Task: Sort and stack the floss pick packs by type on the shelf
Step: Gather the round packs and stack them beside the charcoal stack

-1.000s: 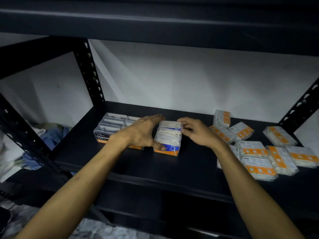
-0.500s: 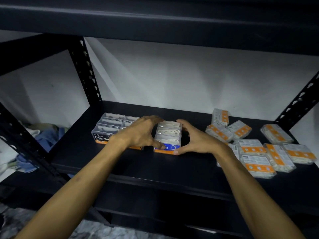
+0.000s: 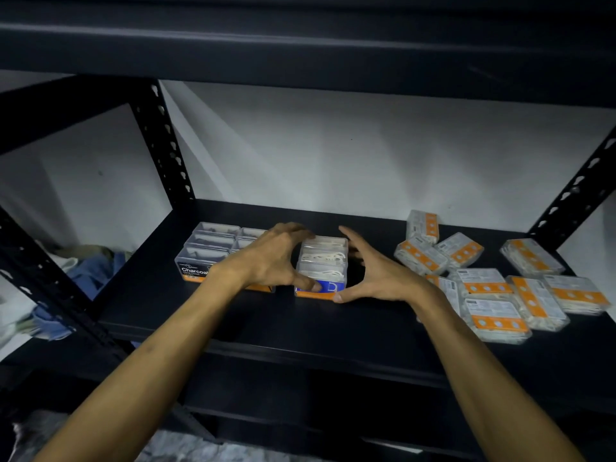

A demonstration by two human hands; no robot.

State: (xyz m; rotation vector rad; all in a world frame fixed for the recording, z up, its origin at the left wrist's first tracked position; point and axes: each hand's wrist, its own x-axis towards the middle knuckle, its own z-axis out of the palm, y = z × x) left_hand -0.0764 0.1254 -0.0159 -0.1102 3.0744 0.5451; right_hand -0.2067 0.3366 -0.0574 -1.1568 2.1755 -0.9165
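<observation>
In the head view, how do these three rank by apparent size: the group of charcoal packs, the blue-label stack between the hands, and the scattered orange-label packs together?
1. scattered orange-label packs, widest area.
2. charcoal packs, partly hidden by the left hand.
3. blue-label stack.

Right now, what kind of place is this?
Likely a storeroom or stockroom. A black slotted-post metal shelf stands against a bare white wall, and it holds many identical retail floss packs, some in a neat stack, others loose.
</observation>
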